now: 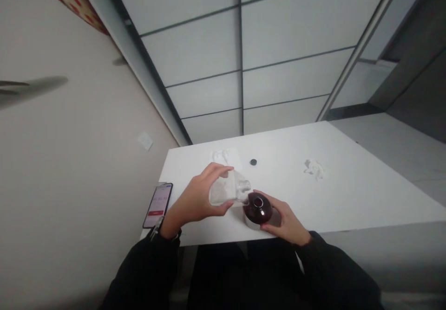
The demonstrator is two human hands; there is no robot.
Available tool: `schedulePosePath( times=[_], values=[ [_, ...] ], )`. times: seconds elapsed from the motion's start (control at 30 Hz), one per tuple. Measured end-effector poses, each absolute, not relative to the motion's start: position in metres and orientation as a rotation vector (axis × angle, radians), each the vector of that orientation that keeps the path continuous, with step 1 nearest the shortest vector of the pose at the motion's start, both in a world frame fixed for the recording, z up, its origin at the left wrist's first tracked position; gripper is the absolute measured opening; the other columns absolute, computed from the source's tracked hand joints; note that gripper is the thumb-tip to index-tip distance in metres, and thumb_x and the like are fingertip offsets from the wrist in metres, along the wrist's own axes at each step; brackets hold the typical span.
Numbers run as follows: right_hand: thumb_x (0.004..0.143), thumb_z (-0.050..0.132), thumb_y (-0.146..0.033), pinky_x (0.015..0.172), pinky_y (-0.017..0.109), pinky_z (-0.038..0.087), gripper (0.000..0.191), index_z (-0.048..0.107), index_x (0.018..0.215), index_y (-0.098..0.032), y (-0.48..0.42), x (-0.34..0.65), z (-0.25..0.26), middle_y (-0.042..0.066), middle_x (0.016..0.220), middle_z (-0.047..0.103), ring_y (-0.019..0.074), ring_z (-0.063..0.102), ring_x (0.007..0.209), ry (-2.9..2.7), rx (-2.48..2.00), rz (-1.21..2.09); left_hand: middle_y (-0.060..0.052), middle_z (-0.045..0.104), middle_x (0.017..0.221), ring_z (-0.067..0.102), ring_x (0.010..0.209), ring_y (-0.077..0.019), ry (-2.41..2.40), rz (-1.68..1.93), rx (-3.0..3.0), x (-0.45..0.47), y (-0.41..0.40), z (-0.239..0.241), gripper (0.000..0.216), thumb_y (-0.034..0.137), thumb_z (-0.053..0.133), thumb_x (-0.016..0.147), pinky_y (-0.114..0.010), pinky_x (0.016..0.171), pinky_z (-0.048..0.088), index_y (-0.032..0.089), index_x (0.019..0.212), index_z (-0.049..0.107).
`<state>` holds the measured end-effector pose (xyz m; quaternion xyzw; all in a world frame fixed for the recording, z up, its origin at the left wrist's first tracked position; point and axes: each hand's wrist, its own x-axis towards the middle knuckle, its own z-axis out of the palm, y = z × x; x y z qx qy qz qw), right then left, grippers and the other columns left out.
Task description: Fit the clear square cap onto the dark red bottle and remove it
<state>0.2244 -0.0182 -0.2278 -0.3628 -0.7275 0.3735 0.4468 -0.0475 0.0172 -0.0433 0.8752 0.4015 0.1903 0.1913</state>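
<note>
My left hand [199, 197] is closed round a clear glass bottle [228, 189], tilted so its neck points down toward the mouth of a dark red round bottle [258, 209]. My right hand [284, 222] wraps round the dark red bottle and steadies it upright on the white table [365, 189]. The two bottle mouths are close together, nearly touching. A small black cap [253, 162] lies on the table behind them.
A phone [158, 205] with a lit screen lies at the table's left front corner. Crumpled white tissue [314, 168] sits to the right, and more white tissue [223, 156] lies behind my left hand. A beige wall runs along the left.
</note>
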Motion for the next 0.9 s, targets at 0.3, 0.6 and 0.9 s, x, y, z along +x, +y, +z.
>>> schedulePosePath(
  times=[0.3, 0.6, 0.9],
  values=[
    [0.084, 0.077, -0.066, 0.114, 0.060, 0.050, 0.085, 0.056, 0.153, -0.020, -0.022, 0.223, -0.237, 0.021, 0.150, 0.063, 0.0428, 0.061, 0.138, -1.819, -0.948, 0.834, -0.012, 0.063, 0.143, 0.056, 0.138, -0.0316, 1.345, 0.726, 2.259, -0.049, 0.036, -0.106, 0.065, 0.030, 0.080, 0.083, -0.054, 0.127, 0.034, 0.024, 0.139, 0.050],
    [0.083, 0.075, -0.070, 0.110, 0.060, 0.054, 0.087, 0.057, 0.153, -0.021, -0.022, 0.220, -0.238, 0.021, 0.146, 0.066, 0.0436, 0.064, 0.135, -1.822, -0.984, 0.791, -0.012, 0.068, 0.140, 0.058, 0.138, -0.0374, 1.341, 0.391, 2.428, -0.046, 0.044, -0.142, 0.062, 0.045, 0.086, 0.081, -0.067, 0.130, 0.012, 0.022, 0.131, 0.058],
    [0.085, 0.072, -0.071, 0.115, 0.061, 0.050, 0.087, 0.054, 0.155, -0.022, -0.022, 0.223, -0.241, 0.020, 0.149, 0.065, 0.0431, 0.062, 0.137, -1.852, -0.967, 0.763, -0.021, 0.058, 0.152, 0.048, 0.146, -0.0432, 1.347, 0.235, 2.576, -0.040, 0.050, -0.138, 0.074, 0.037, 0.087, 0.081, -0.071, 0.128, 0.015, 0.018, 0.144, 0.054]
  ],
)
